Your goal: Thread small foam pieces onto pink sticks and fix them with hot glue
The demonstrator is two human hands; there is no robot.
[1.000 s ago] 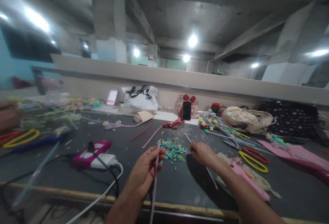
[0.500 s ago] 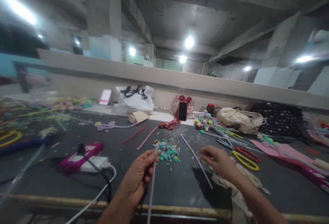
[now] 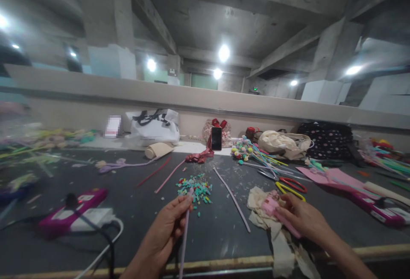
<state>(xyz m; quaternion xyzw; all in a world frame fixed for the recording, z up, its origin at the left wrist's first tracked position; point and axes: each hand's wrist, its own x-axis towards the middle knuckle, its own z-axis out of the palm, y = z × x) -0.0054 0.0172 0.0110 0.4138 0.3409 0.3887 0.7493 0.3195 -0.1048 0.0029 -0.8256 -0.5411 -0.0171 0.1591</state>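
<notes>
My left hand pinches a lilac pipe cleaner near its top, between thumb and fingers, with the lower part hanging past the table's front edge. Just beyond it lies a scatter of small teal, yellow and red pieces. At right, my right hand has its thumb and fingers around a pink tool that looks like a glue gun. This rests on a crumpled beige cloth, its handle partly covered by the hand. A second lilac pipe cleaner lies between my hands.
Red-and-yellow-handled scissors lie beyond my right hand, near a bundle of pompom-topped stems. A phone stands at the back. At left is a magenta power strip with cables; at right, a pink sheet.
My right hand has moved right and down onto the pink glue gun on the cloth. My left hand keeps its pinch on the pipe cleaner. The whole view has shifted slightly.
</notes>
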